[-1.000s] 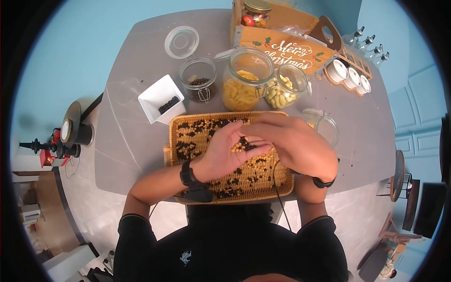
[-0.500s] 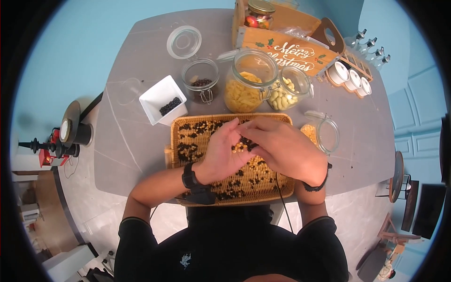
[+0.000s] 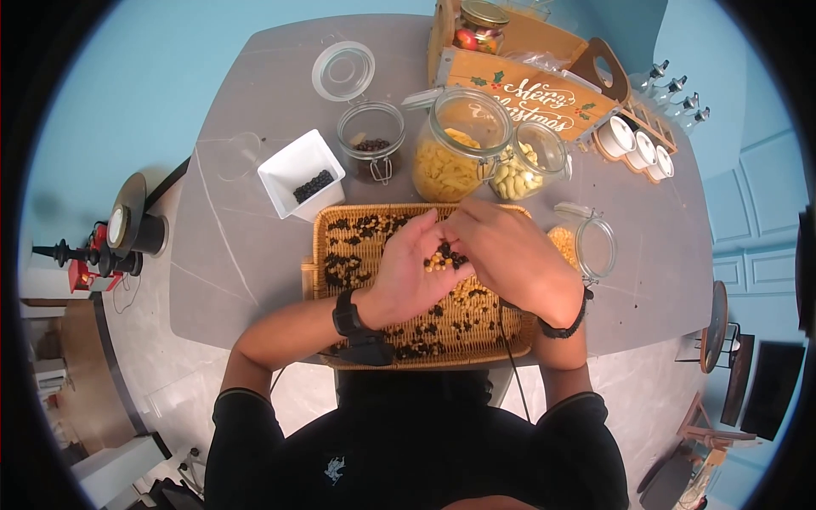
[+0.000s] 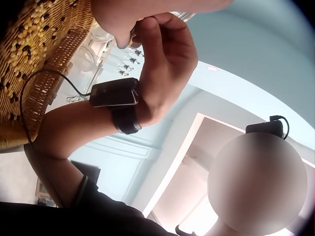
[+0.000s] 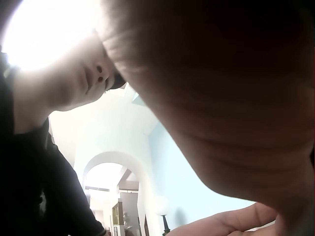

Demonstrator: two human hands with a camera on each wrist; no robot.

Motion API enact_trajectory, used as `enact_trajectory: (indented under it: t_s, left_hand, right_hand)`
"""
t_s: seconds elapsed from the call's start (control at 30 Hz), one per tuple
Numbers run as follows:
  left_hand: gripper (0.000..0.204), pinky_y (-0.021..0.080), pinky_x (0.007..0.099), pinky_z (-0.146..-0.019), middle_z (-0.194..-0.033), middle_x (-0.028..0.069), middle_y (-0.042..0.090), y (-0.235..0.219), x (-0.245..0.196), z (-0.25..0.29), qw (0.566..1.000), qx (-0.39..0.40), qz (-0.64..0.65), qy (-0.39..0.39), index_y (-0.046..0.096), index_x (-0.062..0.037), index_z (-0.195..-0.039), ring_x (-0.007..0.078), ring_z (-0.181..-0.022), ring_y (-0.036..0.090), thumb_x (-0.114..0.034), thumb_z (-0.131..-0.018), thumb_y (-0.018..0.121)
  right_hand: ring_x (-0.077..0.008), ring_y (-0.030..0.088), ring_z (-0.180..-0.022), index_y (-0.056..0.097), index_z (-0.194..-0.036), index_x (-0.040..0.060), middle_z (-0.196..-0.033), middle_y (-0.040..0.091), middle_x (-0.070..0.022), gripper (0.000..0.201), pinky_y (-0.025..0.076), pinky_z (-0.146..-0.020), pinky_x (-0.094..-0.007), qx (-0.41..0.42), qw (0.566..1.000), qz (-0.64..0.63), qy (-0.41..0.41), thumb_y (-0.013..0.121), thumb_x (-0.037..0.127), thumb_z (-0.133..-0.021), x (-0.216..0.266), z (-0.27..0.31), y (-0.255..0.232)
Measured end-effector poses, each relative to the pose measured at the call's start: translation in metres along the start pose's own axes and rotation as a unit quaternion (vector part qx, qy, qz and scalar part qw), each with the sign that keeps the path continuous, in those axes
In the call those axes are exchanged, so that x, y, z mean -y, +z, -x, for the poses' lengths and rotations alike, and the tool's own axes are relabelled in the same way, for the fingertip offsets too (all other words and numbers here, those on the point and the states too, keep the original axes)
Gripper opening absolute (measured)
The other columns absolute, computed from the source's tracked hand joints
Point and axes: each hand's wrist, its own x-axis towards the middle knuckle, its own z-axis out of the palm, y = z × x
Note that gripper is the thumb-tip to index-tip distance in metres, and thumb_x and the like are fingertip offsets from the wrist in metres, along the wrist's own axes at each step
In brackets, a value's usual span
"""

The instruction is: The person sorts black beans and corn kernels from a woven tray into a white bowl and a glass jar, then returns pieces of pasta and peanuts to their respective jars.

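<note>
The left hand [image 3: 399,272] is palm up in the head view, cupped under a small heap of black beans and yellow kernels [image 3: 442,257]. Over that heap arches the right hand [image 3: 514,259], its curled fingers reaching into it from the right. In the left wrist view the right hand [image 4: 167,56] has its thumb close to the bent fingers, beside the left palm's edge. Its fingertips are partly hidden, and I cannot tell whether they pinch a bean. Below both hands lies a wicker tray [image 3: 320,255] scattered with more black beans and yellow kernels.
Behind the tray stand a white square dish [image 3: 285,170] of black beans, a jar [image 3: 371,144] of dark beans, a large jar [image 3: 450,166] of pasta and a jar [image 3: 523,174] of pale nuts. Right of it lies a tipped jar [image 3: 586,242] with yellow kernels. A cable [image 4: 54,72] hangs across the tray.
The right hand has turned and drawn slightly to the right and down, uncovering more of the tipped jar. The left hand stays cupped under the beans. The head view has shifted slightly.
</note>
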Motion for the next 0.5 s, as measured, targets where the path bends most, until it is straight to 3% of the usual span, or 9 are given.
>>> enact_trajectory:
  t_s: [0.1,0.17,0.27,0.5]
  left_hand:
    - [0.06,0.037,0.049,-0.124,-0.155,0.0127,0.057,-0.013,0.0,-0.008,0.997,0.069,-0.035,0.015,0.052,0.0013,-0.152,0.0288,-0.146,0.05,-0.044,-0.115,0.038]
    - [0.069,0.035,0.05,-0.127,-0.159,0.0168,0.054,-0.015,-0.002,-0.012,0.985,0.169,-0.042,0.015,0.048,0.0034,-0.156,0.0314,-0.149,0.048,-0.05,-0.115,0.034]
    - [0.081,0.031,0.0509,-0.129,-0.16,0.0219,0.052,-0.009,-0.004,-0.007,0.985,0.172,-0.02,-0.01,0.045,0.0056,-0.158,0.0336,-0.154,0.045,-0.059,-0.112,0.029]
    - [0.089,0.033,0.0512,-0.129,-0.159,0.0224,0.053,-0.006,-0.01,0.0,0.989,0.14,-0.056,0.004,0.047,0.0056,-0.157,0.0351,-0.152,0.046,-0.068,-0.109,0.031]
  right_hand:
    - [-0.0406,0.068,-0.103,0.069,-0.115,0.0035,-0.105,0.069,-0.0148,0.032,0.055,-0.086,-0.0479,0.001,0.999,-0.025,-0.028,0.07,0.0,-0.084,0.005,-0.002,-0.001]
    - [-0.0415,0.068,-0.105,0.068,-0.115,0.0025,-0.108,0.069,-0.0153,0.03,0.054,-0.09,-0.049,-0.006,0.994,-0.058,-0.092,0.068,-0.001,-0.086,0.005,-0.003,0.005]
    - [-0.0394,0.067,-0.112,0.068,-0.115,0.0024,-0.112,0.069,-0.0142,0.026,0.052,-0.096,-0.0496,0.035,0.995,-0.036,-0.089,0.069,0.001,-0.088,0.01,-0.005,0.007]
    - [-0.0355,0.064,-0.121,0.069,-0.121,0.0033,-0.118,0.068,-0.0117,0.035,0.051,-0.101,-0.0468,0.021,0.995,-0.067,-0.064,0.077,0.01,-0.087,0.017,0.0,0.005]
